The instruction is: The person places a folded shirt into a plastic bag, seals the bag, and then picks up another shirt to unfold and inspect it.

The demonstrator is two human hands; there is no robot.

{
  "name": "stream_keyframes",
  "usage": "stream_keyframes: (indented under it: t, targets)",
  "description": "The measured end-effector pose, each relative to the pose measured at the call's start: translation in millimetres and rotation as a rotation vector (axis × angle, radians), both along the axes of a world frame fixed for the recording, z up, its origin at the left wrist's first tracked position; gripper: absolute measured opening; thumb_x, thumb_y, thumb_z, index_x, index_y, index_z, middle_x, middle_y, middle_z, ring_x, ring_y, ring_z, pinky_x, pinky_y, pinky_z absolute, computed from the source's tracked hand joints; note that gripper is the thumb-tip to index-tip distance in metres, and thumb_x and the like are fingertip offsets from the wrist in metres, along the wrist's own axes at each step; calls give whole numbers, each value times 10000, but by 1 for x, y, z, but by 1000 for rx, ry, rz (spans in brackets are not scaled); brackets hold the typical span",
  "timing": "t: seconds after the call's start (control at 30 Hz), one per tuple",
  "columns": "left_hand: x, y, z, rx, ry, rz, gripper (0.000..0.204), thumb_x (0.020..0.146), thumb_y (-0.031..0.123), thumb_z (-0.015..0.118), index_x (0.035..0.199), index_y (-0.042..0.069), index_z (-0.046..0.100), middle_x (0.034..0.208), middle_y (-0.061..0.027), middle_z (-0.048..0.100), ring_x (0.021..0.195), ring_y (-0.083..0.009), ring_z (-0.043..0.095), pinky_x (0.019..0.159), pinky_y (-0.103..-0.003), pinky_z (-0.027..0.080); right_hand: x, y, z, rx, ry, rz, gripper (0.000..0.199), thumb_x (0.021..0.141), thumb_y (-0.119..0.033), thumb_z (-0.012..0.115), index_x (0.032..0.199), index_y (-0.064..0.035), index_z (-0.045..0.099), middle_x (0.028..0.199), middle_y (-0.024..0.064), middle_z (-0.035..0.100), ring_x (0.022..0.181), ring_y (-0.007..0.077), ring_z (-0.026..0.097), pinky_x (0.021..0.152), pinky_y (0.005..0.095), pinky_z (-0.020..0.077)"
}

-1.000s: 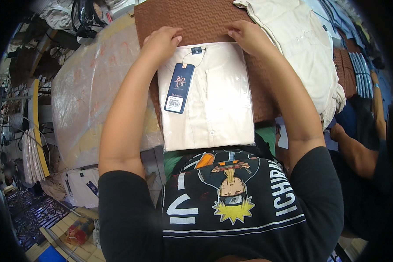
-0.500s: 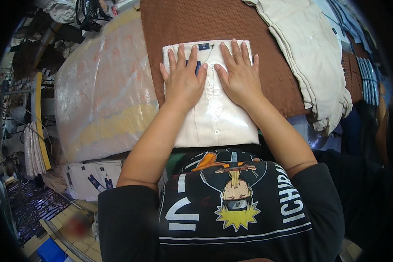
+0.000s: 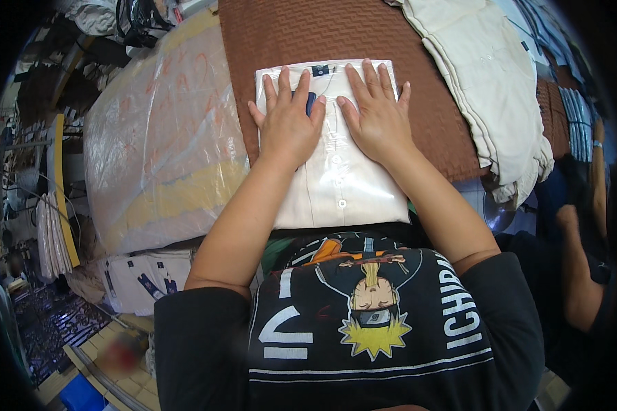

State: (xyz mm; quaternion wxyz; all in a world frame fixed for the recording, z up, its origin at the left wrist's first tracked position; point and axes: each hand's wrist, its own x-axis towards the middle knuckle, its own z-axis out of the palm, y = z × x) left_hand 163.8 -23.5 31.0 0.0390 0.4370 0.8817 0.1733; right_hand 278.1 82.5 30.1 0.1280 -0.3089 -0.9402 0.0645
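Observation:
A folded cream shirt in a clear plastic bag lies in front of me, its collar end away from me. Pale buttons run down its middle, and a dark blue label shows at the top. My left hand rests flat on its upper left part, fingers spread, partly covering a dark blue piece. On the upper right part my right hand also lies flat with fingers apart. Under the shirt's far part is a brown textured cloth.
A large plastic-wrapped bundle stands at left. Unbagged cream garments are stacked at right, near blue bagged packs. More folded cream shirts sit lower left. Another person's arm shows at the right edge.
My hands stay on the bagged shirt in nearly the same place. Another person's arms have come into view at the far right.

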Motion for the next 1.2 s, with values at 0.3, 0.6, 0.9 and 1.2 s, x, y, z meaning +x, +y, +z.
stream_keyframes:
  t: [0.3,0.6,0.9,1.2]
  targets:
    - [-28,-54,48,2,14,-64,678,841,475,540,1391,129,347,1493,-137,175,1377,-399,61,1047,-622,63,59,41,39,-406,542,72,366,898,-254,552,1179,-20,562,1149,141,596,1109,229,541,921,279,416]
    - [50,-135,40,-192,179,-398,637,776,178,608,1369,247,386,1470,-77,271,1380,-339,151,1058,-600,135,150,-15,21,-1309,-93,-43,334,889,-358,569,899,-34,646,735,61,650,568,108,614,472,238,431]
    - [-7,-148,96,32,-40,-272,415,802,176,596,1207,95,555,1262,-153,519,1213,-300,456,1019,-400,339,123,-64,65,-1205,-84,325,289,889,-227,579,1062,-1,623,835,83,660,660,130,620,613,255,490]
    - [-61,-59,53,-108,-39,47,323,872,256,510,1040,7,629,1035,-208,626,978,-340,594,863,-391,441,106,-56,74,-955,117,219,265,880,-214,592,1031,0,632,773,36,648,668,98,599,596,236,474]
